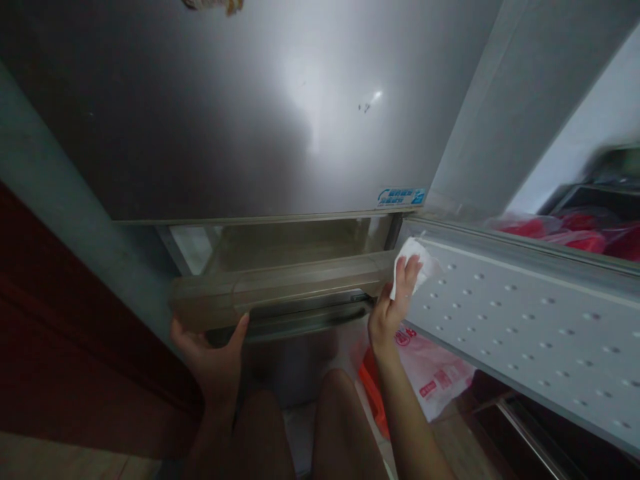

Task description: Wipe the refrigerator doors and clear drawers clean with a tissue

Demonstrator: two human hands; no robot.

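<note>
My left hand (213,357) grips the lower left corner of a translucent refrigerator drawer (285,280), which is pulled part way out. Its thumb points up at the front and its fingers are largely hidden beneath the edge. My right hand (393,310) holds a crumpled white tissue (415,260) near the drawer's right end, by the hinge side of the open lower door (510,327). The fingers lie over the tissue; whether it touches the door or the drawer I cannot tell. Inside, the drawer's visible floor is bare.
Above the drawer is the shut silver upper door (250,120) with a blue label (401,196). The dimpled lower door juts out right. Under it sit a pink-and-white plastic bag (433,370) and an orange bag (373,393). A dark red wooden panel (75,333) stands close on the left.
</note>
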